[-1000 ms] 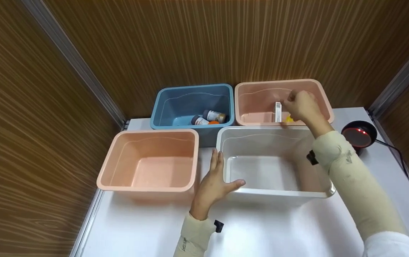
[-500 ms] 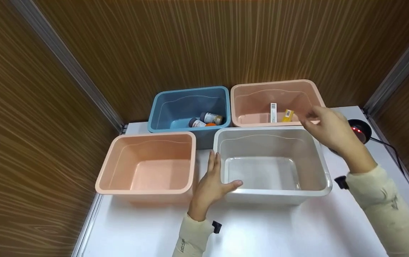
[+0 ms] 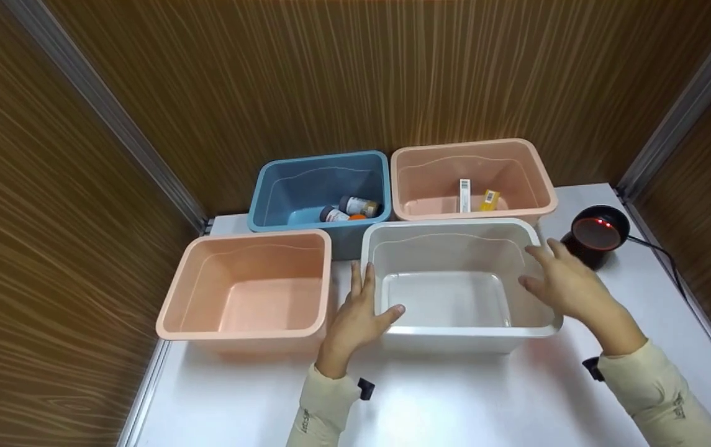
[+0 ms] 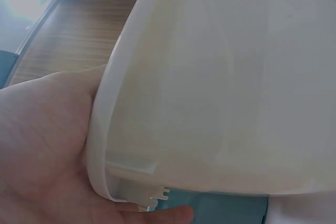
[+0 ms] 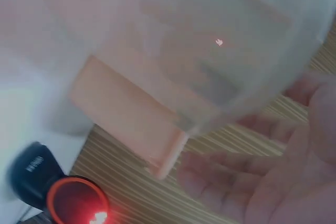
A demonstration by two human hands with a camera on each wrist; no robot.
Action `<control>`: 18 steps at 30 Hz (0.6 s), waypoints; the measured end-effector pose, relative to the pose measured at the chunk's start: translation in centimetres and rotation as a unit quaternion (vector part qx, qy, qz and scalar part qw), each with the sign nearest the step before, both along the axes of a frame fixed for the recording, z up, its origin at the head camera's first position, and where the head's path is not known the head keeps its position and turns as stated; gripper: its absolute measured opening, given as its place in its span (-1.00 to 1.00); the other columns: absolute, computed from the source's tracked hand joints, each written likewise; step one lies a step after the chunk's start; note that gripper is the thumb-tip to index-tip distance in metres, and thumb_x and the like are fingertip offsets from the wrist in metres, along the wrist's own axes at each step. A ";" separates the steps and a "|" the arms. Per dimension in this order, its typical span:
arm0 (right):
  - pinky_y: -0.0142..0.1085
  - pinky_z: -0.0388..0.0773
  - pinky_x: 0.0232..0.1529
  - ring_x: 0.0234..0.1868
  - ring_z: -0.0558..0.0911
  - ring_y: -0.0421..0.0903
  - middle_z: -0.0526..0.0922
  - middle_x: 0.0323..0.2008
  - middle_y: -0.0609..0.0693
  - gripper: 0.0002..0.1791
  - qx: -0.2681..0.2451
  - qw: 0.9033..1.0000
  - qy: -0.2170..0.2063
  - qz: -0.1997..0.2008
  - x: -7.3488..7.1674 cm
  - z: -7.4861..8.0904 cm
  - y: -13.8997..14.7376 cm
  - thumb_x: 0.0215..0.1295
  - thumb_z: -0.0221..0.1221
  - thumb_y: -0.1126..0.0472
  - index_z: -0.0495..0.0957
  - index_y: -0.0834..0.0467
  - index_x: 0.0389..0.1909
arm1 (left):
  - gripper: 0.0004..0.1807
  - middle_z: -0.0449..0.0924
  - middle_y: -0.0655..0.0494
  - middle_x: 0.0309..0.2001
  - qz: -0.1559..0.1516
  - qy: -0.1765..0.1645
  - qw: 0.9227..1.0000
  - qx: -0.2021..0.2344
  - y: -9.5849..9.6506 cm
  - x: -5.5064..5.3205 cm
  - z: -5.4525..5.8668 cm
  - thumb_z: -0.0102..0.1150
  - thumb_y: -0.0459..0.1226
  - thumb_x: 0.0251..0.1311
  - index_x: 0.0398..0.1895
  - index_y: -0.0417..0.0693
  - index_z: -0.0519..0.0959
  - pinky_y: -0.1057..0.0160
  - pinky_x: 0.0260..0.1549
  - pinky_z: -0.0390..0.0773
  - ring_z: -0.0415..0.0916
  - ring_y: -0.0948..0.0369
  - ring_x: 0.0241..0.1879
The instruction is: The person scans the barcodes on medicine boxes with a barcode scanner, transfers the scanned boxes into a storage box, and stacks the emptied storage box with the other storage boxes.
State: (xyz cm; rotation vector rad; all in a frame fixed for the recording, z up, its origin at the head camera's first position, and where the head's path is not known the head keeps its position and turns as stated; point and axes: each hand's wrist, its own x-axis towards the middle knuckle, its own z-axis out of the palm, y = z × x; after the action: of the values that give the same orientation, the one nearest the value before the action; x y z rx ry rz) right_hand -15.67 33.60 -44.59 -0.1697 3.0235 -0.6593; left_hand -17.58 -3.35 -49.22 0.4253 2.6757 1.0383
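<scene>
My left hand (image 3: 355,326) rests against the near-left corner of the white bin (image 3: 442,299), its fingers straight and thumb spread over the front rim. In the left wrist view, the palm lies along the bin's rim (image 4: 100,129). At the opposite side, my right hand (image 3: 569,288) is at the bin's right rim with fingers spread, holding nothing; whether it touches the rim cannot be told. Behind, in the pink bin (image 3: 464,150), a slim white box (image 3: 465,196) and a yellow box (image 3: 490,200) lie apart.
A blue bin (image 3: 318,162) at the back left holds two dark-capped bottles (image 3: 361,206) and an orange item (image 3: 357,217). Another pink bin (image 3: 243,336) stands at the front left. Right of the bins is a black scanner-like device (image 3: 597,233) with red lights and a cable.
My right hand has come out from over the back pink bin, bringing the yellow box into full view, and moved down to the white bin's right side, fingers opening. The left hand stays put.
</scene>
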 end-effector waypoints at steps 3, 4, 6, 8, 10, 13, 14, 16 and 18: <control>0.48 0.30 0.05 0.21 0.27 0.68 0.03 0.35 0.71 -0.16 0.005 1.000 -0.013 0.003 0.9 -1.1 0.2 0.32 0.29 0.06 0.17 0.42 0.45 | 0.08 -0.56 -0.12 0.61 0.006 -0.007 1.000 -0.012 0.2 -0.8 0.5 0.15 0.17 0.35 0.65 -0.03 -0.24 -0.19 0.19 0.42 0.11 -0.24 0.45; 0.47 0.31 0.04 0.21 0.27 0.69 -0.01 0.36 0.72 -0.11 0.006 1.000 -0.018 0.004 1.2 -1.5 0.2 0.32 0.30 0.05 0.12 0.43 0.47 | 0.05 -0.55 -0.12 0.61 0.010 -0.009 1.000 -0.016 0.4 -1.1 0.6 0.14 0.15 0.37 0.65 -0.02 -0.25 -0.21 0.20 0.40 0.11 -0.23 0.45; 0.45 0.33 0.05 0.21 0.26 0.69 -0.08 0.37 0.74 -0.03 0.004 1.000 -0.030 0.005 1.7 -2.1 0.1 0.32 0.30 0.06 0.01 0.46 0.51 | 0.00 -0.53 -0.11 0.62 0.016 -0.009 1.000 -0.026 0.6 -1.7 0.8 0.11 0.08 0.42 0.66 -0.02 -0.25 -0.21 0.23 0.36 0.10 -0.20 0.46; 0.44 0.32 0.07 0.22 0.26 0.68 -0.12 0.37 0.74 -0.01 -0.001 0.999 -0.039 0.006 2.0 -2.5 0.1 0.33 0.28 0.09 -0.08 0.46 0.52 | -0.04 -0.53 -0.08 0.62 0.022 -0.010 0.999 -0.033 0.9 -2.4 1.0 0.10 -0.01 0.45 0.66 -0.01 -0.26 -0.20 0.27 0.31 0.06 -0.17 0.49; 0.42 0.32 0.09 0.22 0.26 0.67 -0.13 0.38 0.73 -0.04 -0.007 0.999 -0.036 0.011 2.1 -2.8 0.0 0.35 0.24 0.17 -0.12 0.48 0.52 | -0.07 -0.54 -0.05 0.62 0.021 -0.010 0.999 -0.044 1.2 -3.0 1.0 0.11 -0.13 0.46 0.65 -0.03 -0.26 -0.14 0.29 0.32 0.01 -0.13 0.51; 0.37 0.35 0.10 0.21 0.30 0.64 -0.13 0.38 0.73 -0.11 -0.015 0.999 -0.020 0.022 2.2 -3.1 0.0 0.31 0.13 0.34 -0.14 0.51 0.51 | -0.06 -0.57 -0.02 0.62 0.015 -0.013 0.997 -0.070 1.5 -3.5 0.7 0.12 -0.32 0.42 0.65 -0.06 -0.26 -0.04 0.31 0.33 -0.02 -0.08 0.52; 0.36 0.37 0.09 0.20 0.33 0.64 -0.14 0.38 0.73 -0.12 -0.016 0.999 -0.014 0.025 2.2 -3.1 0.1 0.29 0.10 0.37 -0.14 0.52 0.51 | -0.04 -0.57 0.00 0.62 0.011 -0.012 0.996 -0.082 1.6 -3.6 0.7 0.13 -0.38 0.39 0.65 -0.07 -0.26 0.00 0.27 0.38 0.00 -0.07 0.52; 0.33 0.40 0.07 0.17 0.37 0.63 -0.16 0.38 0.73 -0.12 -0.019 0.999 -0.011 0.030 2.2 -3.2 0.3 0.24 0.05 0.42 -0.16 0.53 0.51 | 0.01 -0.60 0.04 0.62 0.008 -0.016 0.995 -0.103 1.8 -3.7 0.6 0.14 -0.48 0.31 0.65 -0.06 -0.27 0.05 0.24 0.42 0.03 -0.04 0.51; 0.33 0.41 0.05 0.15 0.38 0.63 -0.21 0.39 0.73 -0.10 -0.025 0.999 -0.016 0.030 2.2 -3.2 0.5 0.22 0.03 0.43 -0.20 0.52 0.51 | 0.06 -0.61 0.08 0.62 0.008 -0.018 0.993 -0.116 2.0 -3.8 0.6 0.15 -0.53 0.25 0.65 -0.05 -0.28 0.06 0.21 0.45 0.05 -0.02 0.50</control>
State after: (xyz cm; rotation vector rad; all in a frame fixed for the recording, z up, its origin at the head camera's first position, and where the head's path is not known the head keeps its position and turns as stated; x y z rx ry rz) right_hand -13.49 34.13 -47.78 -0.2491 2.9597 -0.7251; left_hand -21.35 -1.38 -48.64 0.3379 2.7287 0.7197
